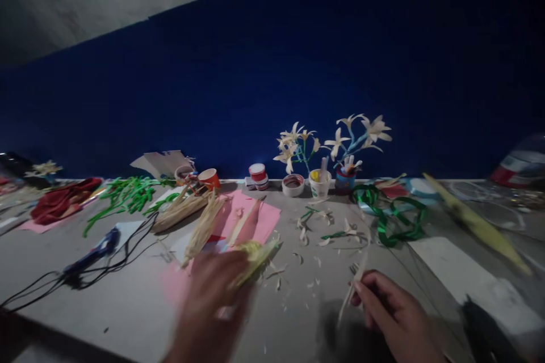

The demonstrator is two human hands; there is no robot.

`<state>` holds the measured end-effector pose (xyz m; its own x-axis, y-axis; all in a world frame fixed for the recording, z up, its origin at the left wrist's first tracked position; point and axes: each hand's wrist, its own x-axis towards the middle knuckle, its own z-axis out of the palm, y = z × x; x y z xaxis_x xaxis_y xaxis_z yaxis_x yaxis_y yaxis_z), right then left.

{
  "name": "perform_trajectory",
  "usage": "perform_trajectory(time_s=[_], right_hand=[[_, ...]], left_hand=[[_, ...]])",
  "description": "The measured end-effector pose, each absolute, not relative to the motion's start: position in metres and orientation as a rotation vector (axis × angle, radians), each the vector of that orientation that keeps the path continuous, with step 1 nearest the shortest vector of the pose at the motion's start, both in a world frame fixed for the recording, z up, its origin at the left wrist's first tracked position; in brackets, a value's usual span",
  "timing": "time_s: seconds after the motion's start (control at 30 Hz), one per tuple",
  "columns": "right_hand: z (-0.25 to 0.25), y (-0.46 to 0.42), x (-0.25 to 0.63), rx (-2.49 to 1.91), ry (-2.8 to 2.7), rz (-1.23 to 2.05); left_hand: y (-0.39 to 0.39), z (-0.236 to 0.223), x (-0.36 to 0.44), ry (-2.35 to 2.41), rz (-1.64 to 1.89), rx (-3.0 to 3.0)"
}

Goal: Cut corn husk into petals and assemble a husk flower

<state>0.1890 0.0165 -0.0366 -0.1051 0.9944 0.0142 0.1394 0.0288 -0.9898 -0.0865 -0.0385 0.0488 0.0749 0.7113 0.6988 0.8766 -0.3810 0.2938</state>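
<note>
Strip (362, 265) pinched in the right hand (389, 307) slants away rightward; I cannot tell if the left hand (217, 289) grips.

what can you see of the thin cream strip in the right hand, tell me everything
The long, thin, cream-coloured strip looks flat and flexible, perhaps plant fibre. The right hand pinches it between thumb and fingers, above the flat grey tabletop. Its upper part curves away from the hand; its lower end narrows beyond the fingertips. Blur hides finer surface detail.
</note>
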Motion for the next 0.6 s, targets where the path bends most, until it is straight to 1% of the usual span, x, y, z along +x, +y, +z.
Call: perform_trajectory(time_s=[0.13, 0.23, 0.3, 0.33, 0.47, 0.5, 0.53, 0.6], right_hand=[[-0.035, 0.004, 0.203, -1.258, -1.175, 1.280], [-0.029, -0.002, 0.209, -1.270, -1.056, 1.323], [-0.026, -0.004, 0.208, -1.267, -1.024, 1.327], [-0.025, -0.004, 0.207, -1.256, -1.012, 1.345], [-0.022, -0.003, 0.202, -1.217, -0.935, 1.439], [-0.022, -0.003, 0.201, -1.218, -0.932, 1.438], [-0.021, -0.002, 0.200, -1.223, -0.936, 1.423], [-0.020, -0.002, 0.199, -1.237, -0.954, 1.382]], left_hand=[[0.003, 0.007, 0.012, -1.629, -1.410, -2.913], [0.011, -0.004, 0.052, -1.938, -1.456, -3.069], [0.011, -0.005, 0.057, -2.155, -1.582, -3.039], [0.010, -0.006, 0.057, -2.242, -1.709, -3.024], [0.006, -0.015, 0.049, -2.492, -2.349, -2.980], [0.005, -0.018, 0.046, -2.528, -2.422, -2.951], [0.004, -0.022, 0.044, -2.544, -2.421, -2.933], [0.002, -0.030, 0.040, -2.541, -2.297, -2.915]])
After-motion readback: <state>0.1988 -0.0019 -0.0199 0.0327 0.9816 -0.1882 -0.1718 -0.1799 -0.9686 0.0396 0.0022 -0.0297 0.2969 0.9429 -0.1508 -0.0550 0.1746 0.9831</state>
